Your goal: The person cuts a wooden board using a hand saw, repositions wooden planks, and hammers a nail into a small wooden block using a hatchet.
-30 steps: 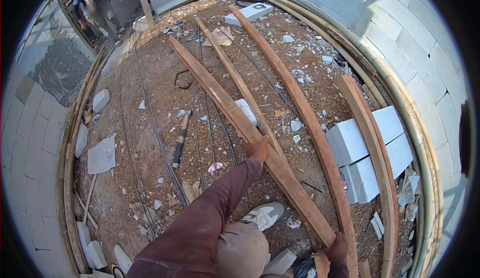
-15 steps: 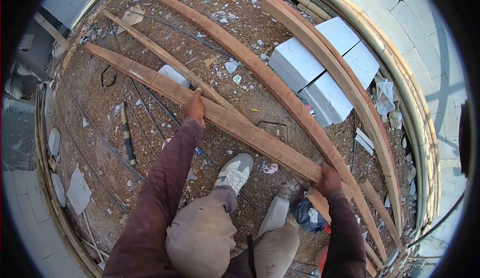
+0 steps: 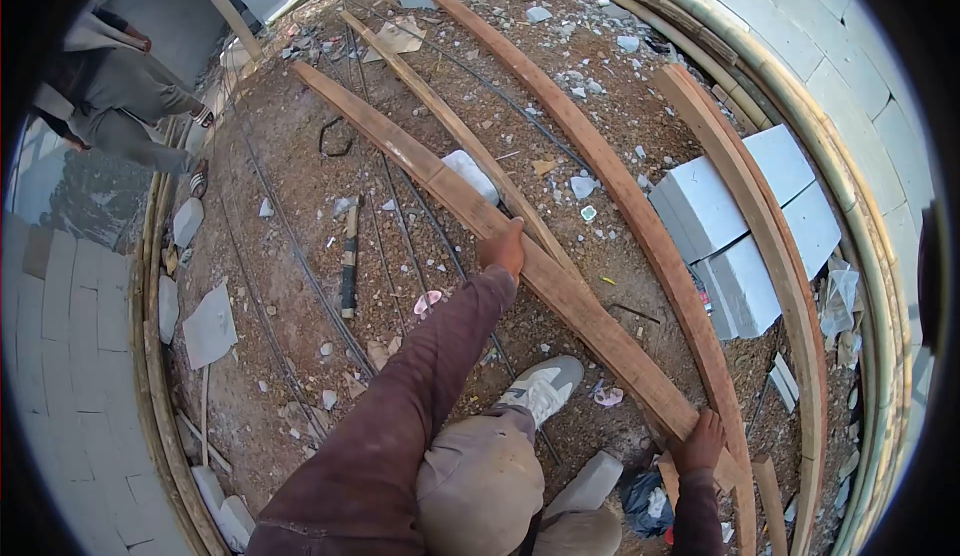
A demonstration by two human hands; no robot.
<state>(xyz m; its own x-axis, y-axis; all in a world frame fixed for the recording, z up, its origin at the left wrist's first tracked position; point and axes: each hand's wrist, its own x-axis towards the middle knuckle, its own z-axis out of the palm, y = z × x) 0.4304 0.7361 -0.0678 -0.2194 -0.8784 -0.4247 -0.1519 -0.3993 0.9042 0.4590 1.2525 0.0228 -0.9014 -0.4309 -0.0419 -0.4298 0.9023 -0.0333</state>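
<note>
A long reddish-brown wooden plank [image 3: 585, 316] stretches diagonally from the upper left toward the lower right. My left hand [image 3: 502, 249] grips it near the middle, thumb over the top. Around its near end closes my right hand [image 3: 700, 443], knuckles up. Just beyond the plank, a thinner strip of wood [image 3: 485, 156] runs close beside it. Farther right lies a long wooden beam [image 3: 600, 156], its lower part passing near my right hand. The undersides of both grips are hidden.
White blocks [image 3: 715, 206] sit to the right, with another beam [image 3: 757, 211] lying across them. Thin steel rods [image 3: 290, 241] and a black-and-tan stick [image 3: 350, 256] lie on the littered dirt at left. A co-worker's legs [image 3: 130, 106] show at upper left. Bamboo poles [image 3: 840, 156] line the wall.
My view has swung left, so the scene sits farther right and the co-worker has come into sight. Both hands are still on the plank.
</note>
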